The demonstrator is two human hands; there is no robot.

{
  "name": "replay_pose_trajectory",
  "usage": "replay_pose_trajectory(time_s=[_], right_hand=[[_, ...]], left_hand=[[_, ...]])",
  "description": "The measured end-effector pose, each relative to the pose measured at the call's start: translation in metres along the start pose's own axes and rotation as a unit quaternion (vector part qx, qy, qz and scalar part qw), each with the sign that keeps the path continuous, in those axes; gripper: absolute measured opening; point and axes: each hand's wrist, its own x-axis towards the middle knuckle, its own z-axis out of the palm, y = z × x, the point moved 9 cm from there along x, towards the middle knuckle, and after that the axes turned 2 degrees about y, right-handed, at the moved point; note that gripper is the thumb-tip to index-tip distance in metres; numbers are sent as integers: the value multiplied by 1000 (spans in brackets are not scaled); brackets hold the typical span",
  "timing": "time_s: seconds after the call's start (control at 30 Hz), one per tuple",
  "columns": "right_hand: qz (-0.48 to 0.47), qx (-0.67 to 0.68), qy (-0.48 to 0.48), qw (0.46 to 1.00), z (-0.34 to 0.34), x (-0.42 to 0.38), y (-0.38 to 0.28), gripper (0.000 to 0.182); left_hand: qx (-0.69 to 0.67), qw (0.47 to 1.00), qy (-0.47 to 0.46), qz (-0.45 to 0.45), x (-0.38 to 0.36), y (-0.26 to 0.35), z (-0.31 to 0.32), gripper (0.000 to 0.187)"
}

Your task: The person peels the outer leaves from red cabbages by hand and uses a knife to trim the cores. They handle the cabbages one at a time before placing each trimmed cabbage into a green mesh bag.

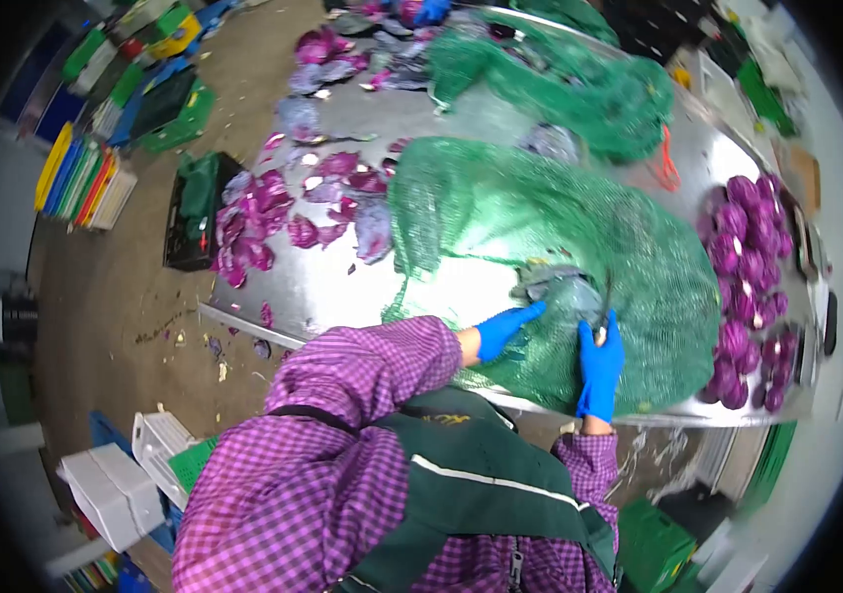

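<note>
A knife (608, 290) points away from me, its handle in my closed right hand (600, 368). Just left of the blade, a grey-green cabbage with loose outer leaves (570, 294) lies on a large green net bag (654, 287). The fingers of my left hand (508, 333) are together against the cabbage's lower left side; their tips are partly hard to make out. Both hands wear blue gloves. The net is spread over the metal table (327, 287).
Trimmed purple cabbages (746, 247) are piled at the table's right end. Purple leaves (258, 212) are scattered at the left, beside a black crate (182, 222). Another green net (579, 94) lies farther back. At the top edge shows another person's blue-gloved hand (431, 11).
</note>
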Motion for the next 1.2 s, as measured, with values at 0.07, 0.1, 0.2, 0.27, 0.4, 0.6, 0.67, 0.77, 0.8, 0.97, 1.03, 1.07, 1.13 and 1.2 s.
replay_pose_trajectory(time_s=[0.07,0.1,0.2,0.27,0.4,0.6,0.67,0.77,0.8,0.97,1.03,1.07,1.13,1.2], right_hand=[[-3,32,-44,998,7,6,3,55],[11,60,-81,995,11,5,7,55],[-151,56,13,987,10,-15,16,50],[-56,192,-13,980,-14,-50,-26,47],[-10,418,-16,908,-37,-76,-95,41],[-183,294,-53,937,-23,-81,-169,69],[-209,360,-115,902,-5,-89,-205,81],[-261,275,-185,907,40,-101,-252,85],[-275,286,-200,896,59,-101,-264,85],[-254,313,-298,865,167,-101,-325,57],[-200,316,-323,869,212,-100,-348,48],[-191,309,-334,870,229,-102,-364,45],[-259,387,-373,802,255,-124,-408,48],[-258,327,-414,809,314,-128,-392,50]], left_hand=[[49,991,4,122,-3,28,6,74],[50,977,-55,201,22,38,10,77],[-28,983,-96,151,6,48,5,78],[-90,979,-73,167,7,40,-22,66],[187,815,-110,538,98,5,-87,45],[-102,954,-129,252,-16,49,-96,48],[-116,952,-108,264,-43,67,-120,49],[-133,946,-69,289,-87,82,-166,50],[-134,942,-50,302,-104,86,-184,50],[-133,917,34,374,-178,106,-268,53],[-76,894,112,427,-212,118,-295,54],[45,831,254,492,-244,127,-315,52],[152,764,327,536,-247,132,-348,37],[-242,849,79,464,-219,110,-370,45]])
